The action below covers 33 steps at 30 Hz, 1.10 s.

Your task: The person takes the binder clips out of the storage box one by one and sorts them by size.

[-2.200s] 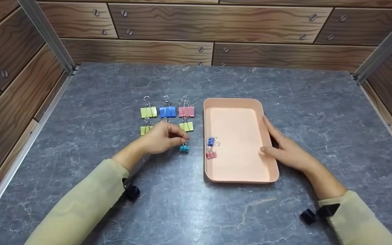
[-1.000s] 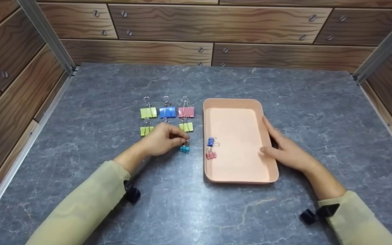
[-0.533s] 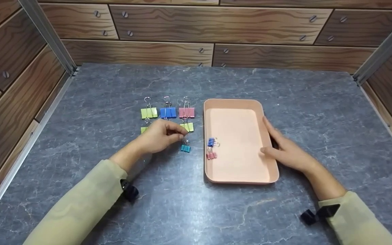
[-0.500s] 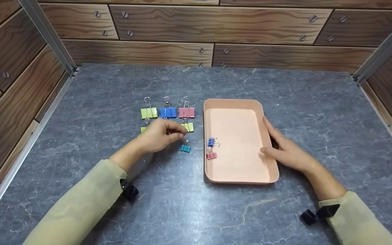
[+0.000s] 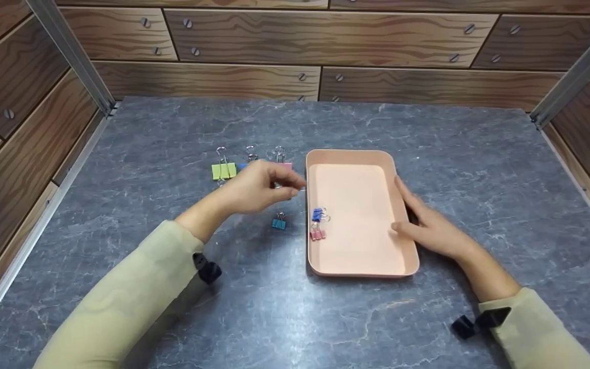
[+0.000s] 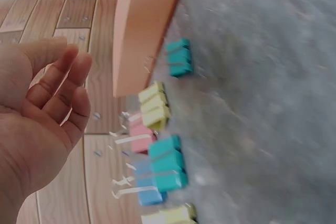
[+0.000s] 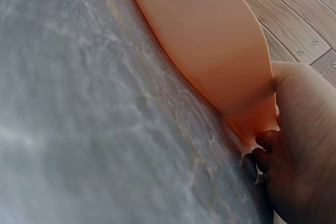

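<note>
My left hand (image 5: 264,188) hovers over the clips, just left of the tray. In the left wrist view its fingers (image 6: 63,95) are loosely bent and hold nothing. Below it a small teal binder clip (image 5: 279,223) lies on the table. My right hand (image 5: 430,229) grips the right wall of the peach tray (image 5: 364,272), thumb over the rim and fingers outside. Inside, along the left wall, lie a small blue binder clip (image 5: 317,214) and a small pink binder clip (image 5: 318,234).
Larger binder clips lie in rows left of the tray, partly hidden by my left hand: lime green (image 5: 223,171), pink (image 6: 142,136), blue (image 6: 149,182), teal (image 6: 168,162) and yellow-green (image 6: 154,106). Wood-patterned walls (image 5: 325,38) enclose the grey table (image 5: 459,148).
My left hand has let go of the small teal clip, risen and moved right and away toward the tray. The clip stays on the table. My right hand and the tray have not moved.
</note>
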Each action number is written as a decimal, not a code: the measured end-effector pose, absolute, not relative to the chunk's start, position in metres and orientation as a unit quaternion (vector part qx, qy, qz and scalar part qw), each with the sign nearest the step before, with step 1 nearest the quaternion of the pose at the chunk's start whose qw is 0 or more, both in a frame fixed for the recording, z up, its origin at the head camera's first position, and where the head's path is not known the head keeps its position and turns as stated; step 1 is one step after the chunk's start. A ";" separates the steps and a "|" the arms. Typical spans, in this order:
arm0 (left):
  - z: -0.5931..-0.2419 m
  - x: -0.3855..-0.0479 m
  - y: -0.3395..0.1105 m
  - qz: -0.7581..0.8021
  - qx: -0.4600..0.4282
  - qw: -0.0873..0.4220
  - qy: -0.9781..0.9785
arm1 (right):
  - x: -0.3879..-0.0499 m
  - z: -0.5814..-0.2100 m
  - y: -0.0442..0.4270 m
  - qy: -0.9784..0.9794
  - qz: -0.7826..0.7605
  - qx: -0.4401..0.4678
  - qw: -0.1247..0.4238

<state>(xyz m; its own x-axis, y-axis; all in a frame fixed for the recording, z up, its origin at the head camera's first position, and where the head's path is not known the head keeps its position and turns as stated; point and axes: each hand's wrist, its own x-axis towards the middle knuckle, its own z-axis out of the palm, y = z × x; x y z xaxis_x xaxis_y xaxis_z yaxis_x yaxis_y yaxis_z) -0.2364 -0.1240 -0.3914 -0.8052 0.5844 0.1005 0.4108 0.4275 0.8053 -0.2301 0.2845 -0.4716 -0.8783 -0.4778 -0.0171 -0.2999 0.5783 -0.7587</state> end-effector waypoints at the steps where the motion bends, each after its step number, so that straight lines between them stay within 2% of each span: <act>1: -0.390 -0.238 -0.120 0.439 0.307 0.099 0.839 | -0.230 -0.472 0.284 0.881 -0.403 -0.221 0.110; 18: -0.388 -0.266 -0.069 0.415 0.368 0.194 0.809 | -0.230 -0.472 0.284 0.884 -0.399 -0.216 0.113; 33: -0.407 -0.284 -0.070 0.384 0.354 0.249 0.816 | -0.231 -0.473 0.284 0.882 -0.401 -0.222 0.110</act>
